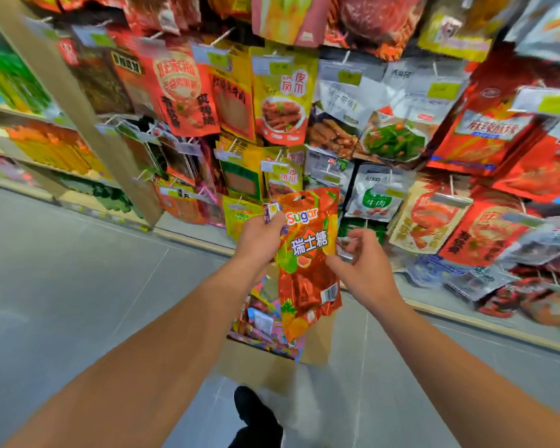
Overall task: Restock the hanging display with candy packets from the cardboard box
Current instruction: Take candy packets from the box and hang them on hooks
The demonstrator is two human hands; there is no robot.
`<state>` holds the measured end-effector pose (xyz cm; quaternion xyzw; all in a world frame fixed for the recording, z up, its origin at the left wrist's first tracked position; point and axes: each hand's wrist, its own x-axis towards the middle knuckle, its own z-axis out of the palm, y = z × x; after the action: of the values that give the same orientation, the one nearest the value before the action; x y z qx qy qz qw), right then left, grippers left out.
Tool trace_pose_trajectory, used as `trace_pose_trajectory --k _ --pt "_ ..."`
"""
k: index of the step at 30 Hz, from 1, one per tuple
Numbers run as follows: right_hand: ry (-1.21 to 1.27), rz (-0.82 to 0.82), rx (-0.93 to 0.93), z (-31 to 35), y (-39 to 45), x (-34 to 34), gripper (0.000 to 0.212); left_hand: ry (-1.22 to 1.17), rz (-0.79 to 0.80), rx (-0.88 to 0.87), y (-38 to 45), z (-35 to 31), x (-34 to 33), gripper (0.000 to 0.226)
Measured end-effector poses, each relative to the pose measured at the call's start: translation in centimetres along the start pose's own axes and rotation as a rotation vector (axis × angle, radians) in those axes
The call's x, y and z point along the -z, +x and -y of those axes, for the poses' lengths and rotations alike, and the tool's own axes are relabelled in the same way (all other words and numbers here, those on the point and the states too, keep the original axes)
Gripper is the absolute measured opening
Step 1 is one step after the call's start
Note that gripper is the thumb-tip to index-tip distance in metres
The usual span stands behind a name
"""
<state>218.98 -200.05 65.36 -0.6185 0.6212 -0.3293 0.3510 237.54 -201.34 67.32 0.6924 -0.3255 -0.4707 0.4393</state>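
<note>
- Two bare forearms are reaching forward from the bottom of the view, over a grey tiled floor (pixel 78 270) where a dark shoe (pixel 256 412) is showing.
- Standing open on the floor just ahead of the shoe, a cardboard box (pixel 262 367) is holding a jumble of bright packets.
- Grasping the upper left edge of an orange-red candy packet (pixel 307 253) marked "Sugar", the left hand (pixel 261 234) is holding it upright above the box, fingers curled round the edge; a second, purplish packet appears to be sitting behind it in the same grip.
- Meeting the packet's right edge at mid-height, the right hand (pixel 362 263) is touching it with a fingertip while the remaining fingers are hanging loosely curled; whether it is pinching the packet cannot be told.
- Filling the wall beyond, a hanging display (pixel 337 108) is carrying rows of red, yellow and silver snack bags on pegs with price tags, the raised packet's top sitting level with its lower rows.
- Running off to the far left past a pale wooden upright (pixel 88 124), blurred shelves (pixel 29 147) are showing orange and green goods.
</note>
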Motion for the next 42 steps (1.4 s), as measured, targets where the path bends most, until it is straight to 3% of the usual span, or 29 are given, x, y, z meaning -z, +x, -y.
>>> trace_pose_trajectory --k 5,10,14,18,22,24,27,32,37,40,42 --pt "-0.019 0.187 0.041 -0.7 -4.0 3.5 0.058 -0.153 0.074 0.05 -4.8 -3.5 -5.2 0.018" --pt "-0.056 0.229 0.071 -0.5 -5.8 6.8 0.082 -0.238 0.14 0.059 -9.4 -6.7 -9.0 0.012" --pt "-0.11 0.083 0.143 0.0 -6.8 8.5 0.06 -0.223 0.167 0.048 -11.9 -8.2 -11.0 0.009" --pt "-0.179 -0.105 0.083 0.2 -6.8 10.3 0.03 -0.127 0.17 0.032 -13.3 -9.7 -12.4 0.012" --pt "-0.182 -0.166 0.078 0.0 -6.2 12.1 0.02 -0.1 0.304 0.022 -14.2 -11.4 -12.5 0.016" --pt "-0.097 -0.177 0.034 0.2 -6.0 13.0 0.011 -0.055 0.399 -0.015 -14.8 -12.2 -12.2 0.029" --pt "0.066 -0.163 -0.026 1.2 -5.9 14.5 0.018 0.015 0.493 -0.119 -15.0 -12.9 -12.0 0.04" --pt "0.512 -0.135 -0.127 2.3 -5.7 18.6 0.025 0.116 0.419 -0.254 -13.9 -13.9 -12.0 0.058" --pt "0.704 -0.153 -0.168 1.3 -5.8 23.9 0.022 0.096 0.382 -0.332 -14.4 -14.9 -13.7 0.077" --pt "0.743 -0.149 -0.164 0.2 -6.4 26.9 0.032 0.086 0.444 -0.323 -15.4 -15.0 -16.0 0.068" --pt "0.767 -0.178 -0.171 -0.3 -7.0 28.6 0.05 0.025 0.584 -0.285 -16.4 -14.6 -17.7 0.038"
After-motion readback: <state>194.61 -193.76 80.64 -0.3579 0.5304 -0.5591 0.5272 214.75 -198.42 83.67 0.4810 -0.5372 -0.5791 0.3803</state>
